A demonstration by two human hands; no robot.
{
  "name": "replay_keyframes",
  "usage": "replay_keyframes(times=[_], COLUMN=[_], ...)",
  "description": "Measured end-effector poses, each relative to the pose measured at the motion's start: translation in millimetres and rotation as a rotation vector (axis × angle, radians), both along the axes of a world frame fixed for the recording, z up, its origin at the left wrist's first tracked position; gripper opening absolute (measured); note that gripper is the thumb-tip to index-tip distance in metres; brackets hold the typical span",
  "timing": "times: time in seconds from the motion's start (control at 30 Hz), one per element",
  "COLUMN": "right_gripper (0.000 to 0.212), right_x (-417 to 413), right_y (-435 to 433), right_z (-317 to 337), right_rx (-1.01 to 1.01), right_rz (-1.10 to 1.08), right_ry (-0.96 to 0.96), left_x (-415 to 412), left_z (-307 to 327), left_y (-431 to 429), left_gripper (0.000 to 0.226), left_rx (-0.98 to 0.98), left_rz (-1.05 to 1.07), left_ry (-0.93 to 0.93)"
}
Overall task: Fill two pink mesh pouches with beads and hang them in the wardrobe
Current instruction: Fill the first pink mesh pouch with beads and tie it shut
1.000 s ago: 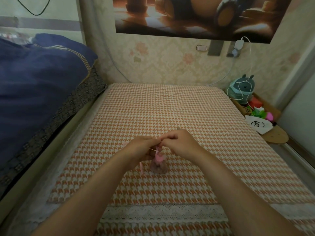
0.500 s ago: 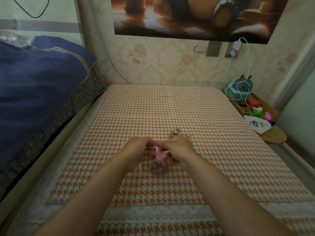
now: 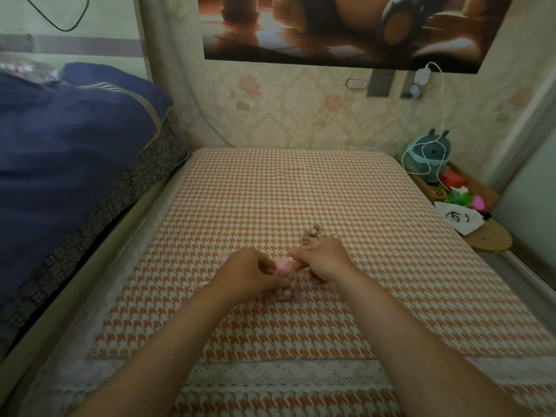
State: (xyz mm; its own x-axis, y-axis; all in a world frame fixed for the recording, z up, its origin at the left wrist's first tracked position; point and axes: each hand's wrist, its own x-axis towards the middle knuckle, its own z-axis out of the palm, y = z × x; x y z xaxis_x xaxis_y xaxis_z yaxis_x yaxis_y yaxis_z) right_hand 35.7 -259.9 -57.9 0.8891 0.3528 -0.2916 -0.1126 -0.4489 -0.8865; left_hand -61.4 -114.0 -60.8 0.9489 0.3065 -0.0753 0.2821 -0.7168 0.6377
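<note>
A pink mesh pouch (image 3: 284,285) full of tan beads rests on the orange houndstooth mat (image 3: 301,191), its gathered pink neck between my hands. My left hand (image 3: 249,270) pinches the neck and drawstring from the left. From the right, my right hand (image 3: 323,260) pinches the other drawstring end. A thin pink string (image 3: 200,286) trails out to the left of my left wrist. Behind my right hand lies a small heap of loose beads (image 3: 314,233). A faint pink patch (image 3: 224,254) beyond my left hand may be a second pouch; I cannot tell.
A dark blue quilt (image 3: 69,164) is piled on the bed at left. At right, a low wooden shelf (image 3: 487,236) holds a teal plush toy (image 3: 427,158), a white cloth bag (image 3: 458,219) and colourful items. A white charger cable (image 3: 442,94) hangs from the wall.
Both hands have lowered with the pouch onto the mat and moved slightly apart at its neck. The loose bead heap, hidden a second ago, now shows behind my right hand.
</note>
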Motion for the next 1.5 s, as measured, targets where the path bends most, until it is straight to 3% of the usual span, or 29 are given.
replay_keyframes(times=[0.13, 0.4, 0.53, 0.67, 0.8, 0.87, 0.97, 1.07, 1.17, 1.5], right_gripper=[0.017, 0.031, 0.029, 0.025, 0.029, 0.029, 0.016, 0.012, 0.01, 0.014], right_x=[6.6, 5.6, 1.7, -5.3, -13.1, -16.5, -23.2, -29.5, -28.5, -28.0], right_y=[-5.4, -11.8, -13.7, -18.3, -22.1, -20.4, -15.8, -10.7, -9.0, -4.3], right_z=[-4.8, -8.8, -0.7, 10.0, 21.0, 20.3, 15.6, 10.8, 7.2, 3.0], right_rx=[-0.11, -0.303, -0.416, -0.503, -0.669, -0.645, -0.505, -0.466, -0.466, -0.493], right_rz=[0.016, 0.318, 0.396, 0.547, 0.503, 0.441, 0.44, 0.517, 0.524, 0.498], right_ry=[-0.08, 0.06, 0.018, -0.144, -0.509, -0.641, -0.641, -0.665, -0.717, -0.757], left_x=[-1.1, -13.0, -12.6, -8.9, -5.1, -2.9, -2.1, -3.8, -8.1, -6.6], left_z=[-1.0, -6.4, -10.2, -11.6, -11.5, -13.0, -14.8, -14.8, -13.2, -23.1], left_y=[3.4, 2.9, 0.5, -1.5, -5.4, -6.4, -6.7, -2.6, 4.7, -7.3], left_gripper=[0.037, 0.051, 0.048, 0.059, 0.06, 0.06, 0.061, 0.045, 0.051, 0.022], left_rx=[-0.017, 0.004, 0.02, 0.136, 0.171, 0.161, 0.119, 0.104, 0.035, -0.145], left_rz=[-0.009, -0.025, 0.019, 0.033, 0.02, 0.02, 0.01, -0.027, -0.001, 0.066], left_ry=[0.01, -0.012, -0.042, -0.021, 0.029, 0.028, 0.009, 0.003, -0.014, -0.317])
